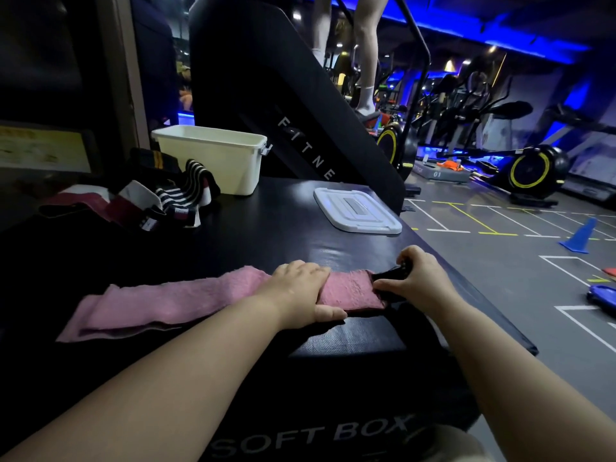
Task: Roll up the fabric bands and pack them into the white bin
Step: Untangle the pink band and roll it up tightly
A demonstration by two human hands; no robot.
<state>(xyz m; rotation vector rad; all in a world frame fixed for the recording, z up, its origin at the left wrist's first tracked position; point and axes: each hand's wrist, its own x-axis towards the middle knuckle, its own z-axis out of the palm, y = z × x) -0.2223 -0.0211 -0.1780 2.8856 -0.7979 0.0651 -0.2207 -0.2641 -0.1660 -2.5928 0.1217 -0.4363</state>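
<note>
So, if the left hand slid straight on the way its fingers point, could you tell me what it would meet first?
Probably the right hand, gripping the dark end of the pink band; the left hand lies flat on that band, fingers pointing that way.

- Dim gym, blue ceiling strip lights (483, 31) far back.
- Left side nearly black.
- Soft glare on black soft box top (293, 221).
- Wide-angle bending at edges; background soft.

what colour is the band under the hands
Pink, with a black end; the head view shows the band best.
</note>
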